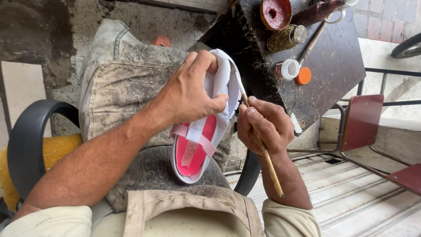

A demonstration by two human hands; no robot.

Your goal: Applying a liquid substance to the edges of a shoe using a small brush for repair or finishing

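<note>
My left hand (188,92) grips the toe end of a small white shoe (221,85) with a pink insole (197,151) and pale pink straps, holding it over my lap. My right hand (263,125) is closed on a thin wooden stick (269,164). The stick's upper end touches the shoe's white edge near the toe, and its lower end points back toward my forearm. The shoe's heel rests toward my dirty grey apron (144,169).
A dark, stained work table (333,66) stands at the upper right with a round red tin (275,13), a glass jar (287,38), a small white-capped bottle (288,69) and an orange lid (303,75). A red metal chair (364,123) is at the right. A black tyre (26,140) lies at my left.
</note>
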